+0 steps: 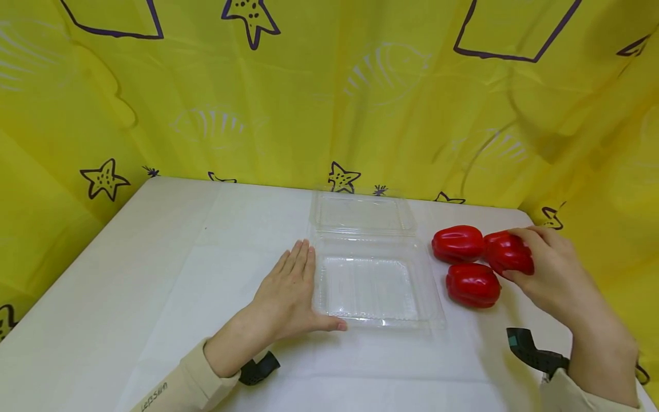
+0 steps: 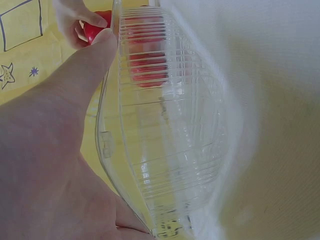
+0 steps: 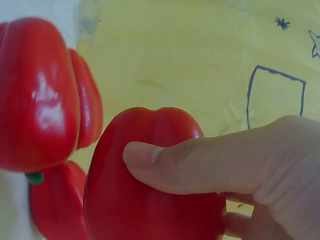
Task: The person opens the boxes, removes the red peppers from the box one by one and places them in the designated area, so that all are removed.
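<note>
A clear plastic clamshell box (image 1: 368, 289) lies with its lid (image 1: 362, 214) folded back, away from me. Along the box's left side rests my left hand (image 1: 288, 292), fingers straight and thumb stretched across the front edge; the left wrist view shows the thumb (image 2: 97, 55) at the rim. My right hand (image 1: 553, 272) grips a red bell pepper (image 1: 507, 252), its thumb laid over the glossy skin (image 3: 145, 205) of the pepper. Two other red bell peppers, a far one (image 1: 457, 244) and a near one (image 1: 472, 285), lie between that hand and the box.
A white-covered table (image 1: 206, 274) carries everything. Behind it and on both sides hangs a yellow curtain (image 1: 288, 114) with sea drawings. Dark wrist mounts (image 1: 535, 352) stick out near both cuffs.
</note>
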Demonstrator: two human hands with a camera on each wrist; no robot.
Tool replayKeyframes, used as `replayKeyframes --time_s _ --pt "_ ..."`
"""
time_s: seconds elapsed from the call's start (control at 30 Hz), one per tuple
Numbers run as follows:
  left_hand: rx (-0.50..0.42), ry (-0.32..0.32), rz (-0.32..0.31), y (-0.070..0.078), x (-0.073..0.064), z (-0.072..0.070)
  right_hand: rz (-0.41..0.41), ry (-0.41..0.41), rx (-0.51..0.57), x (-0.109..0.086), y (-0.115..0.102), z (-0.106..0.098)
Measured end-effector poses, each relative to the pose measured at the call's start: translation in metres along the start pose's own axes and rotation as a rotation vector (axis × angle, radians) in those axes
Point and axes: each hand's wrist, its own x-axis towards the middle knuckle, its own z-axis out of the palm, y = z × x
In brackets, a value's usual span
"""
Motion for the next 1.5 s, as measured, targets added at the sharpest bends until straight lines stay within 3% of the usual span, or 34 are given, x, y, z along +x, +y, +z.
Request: replayKeyframes --time_s 0.23,0.63,1.0,1.5 --pt "0.002 -0.014 -0.006 0.001 0.000 0.000 0.052 -0.044 -0.007 -0.003 0.017 0.001" --pt "0.003 -0.010 0.000 0.000 0.000 0.000 0.078 -0.098 -0.037 -0.002 0.029 0.006" --pt "-0.008 -0.002 0.007 -0.001 0.000 0.002 0.150 -0.254 -0.046 -0.001 0.045 0.012" --pt "-0.003 0.001 0.010 0.000 -0.001 0.001 0.189 -0.334 0.026 -0.001 0.041 0.015"
